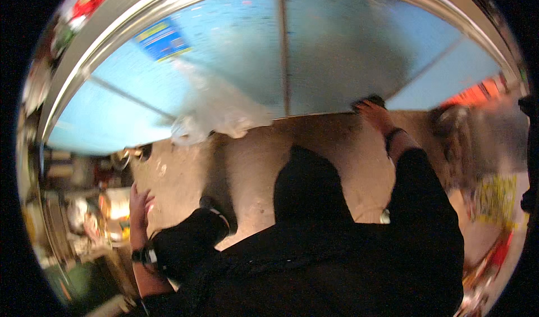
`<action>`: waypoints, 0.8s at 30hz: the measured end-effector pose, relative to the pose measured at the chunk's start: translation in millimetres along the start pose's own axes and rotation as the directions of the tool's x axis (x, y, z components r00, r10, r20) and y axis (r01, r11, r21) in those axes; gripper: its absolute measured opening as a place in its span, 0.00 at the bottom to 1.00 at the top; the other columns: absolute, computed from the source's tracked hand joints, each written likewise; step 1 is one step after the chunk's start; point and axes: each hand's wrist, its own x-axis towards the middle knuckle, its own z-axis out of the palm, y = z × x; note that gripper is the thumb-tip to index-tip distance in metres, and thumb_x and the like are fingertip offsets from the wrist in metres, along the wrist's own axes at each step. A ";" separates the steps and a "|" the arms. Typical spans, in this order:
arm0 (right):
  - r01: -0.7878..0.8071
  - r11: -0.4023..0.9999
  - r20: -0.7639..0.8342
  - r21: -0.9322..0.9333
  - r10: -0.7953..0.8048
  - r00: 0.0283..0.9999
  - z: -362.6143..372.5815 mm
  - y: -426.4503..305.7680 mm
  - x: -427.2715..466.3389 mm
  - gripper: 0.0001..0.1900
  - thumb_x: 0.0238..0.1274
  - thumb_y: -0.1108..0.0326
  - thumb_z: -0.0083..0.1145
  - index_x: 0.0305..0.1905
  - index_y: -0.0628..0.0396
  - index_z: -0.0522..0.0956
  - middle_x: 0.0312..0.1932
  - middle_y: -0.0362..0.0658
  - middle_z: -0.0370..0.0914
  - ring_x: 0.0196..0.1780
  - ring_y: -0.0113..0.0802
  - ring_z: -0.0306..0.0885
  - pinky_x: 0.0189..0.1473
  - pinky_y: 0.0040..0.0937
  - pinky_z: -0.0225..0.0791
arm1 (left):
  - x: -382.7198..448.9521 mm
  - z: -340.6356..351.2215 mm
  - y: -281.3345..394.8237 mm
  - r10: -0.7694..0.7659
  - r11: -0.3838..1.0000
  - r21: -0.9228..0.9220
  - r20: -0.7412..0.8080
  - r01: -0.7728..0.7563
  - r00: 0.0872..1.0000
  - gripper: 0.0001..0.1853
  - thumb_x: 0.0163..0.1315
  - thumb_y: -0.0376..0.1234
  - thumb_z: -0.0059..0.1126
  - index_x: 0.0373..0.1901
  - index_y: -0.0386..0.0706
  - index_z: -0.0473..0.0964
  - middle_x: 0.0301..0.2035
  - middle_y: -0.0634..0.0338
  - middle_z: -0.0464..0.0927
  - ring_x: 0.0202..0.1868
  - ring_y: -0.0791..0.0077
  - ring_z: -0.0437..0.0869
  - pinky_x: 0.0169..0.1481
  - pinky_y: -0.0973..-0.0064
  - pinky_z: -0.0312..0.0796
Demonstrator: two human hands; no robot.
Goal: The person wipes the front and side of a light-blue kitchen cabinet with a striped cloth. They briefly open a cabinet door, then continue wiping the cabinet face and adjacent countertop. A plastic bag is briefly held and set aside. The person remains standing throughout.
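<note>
My right hand [374,114] is at the near edge of a light-blue panelled surface [337,30]. Beside its fingers is a small dark object [374,100], too blurred to name. Whether the hand grips it or only touches it, I cannot tell. My left hand [141,203] hangs in the air over the floor, fingers apart, with nothing in it. A watch [145,256] is on that wrist. A translucent plastic bag [223,112] lies against the blue surface and reaches past its near edge. A blue and yellow printed sheet or packet [164,39] is farther up on the left.
A metal rim [126,18] curves along the blue surface's far side. At left, assorted goods [105,216] crowd a shelf-like area. Clear plastic [497,131] and a yellow printed item [497,199] are at right. Concrete-like floor [252,178] shows around my legs.
</note>
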 end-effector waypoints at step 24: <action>0.082 -0.058 -0.064 0.995 0.255 0.965 -398.3 -43.6 5.6 0.25 0.61 0.81 0.41 0.61 0.64 0.79 0.55 0.48 0.82 0.56 0.37 0.81 0.63 0.33 0.70 | -58.2 -33.7 -19.3 0.261 0.961 -0.081 -0.056 -0.265 0.964 0.30 0.64 0.36 0.63 0.67 0.37 0.71 0.40 0.54 0.86 0.36 0.72 0.87 0.36 0.74 0.79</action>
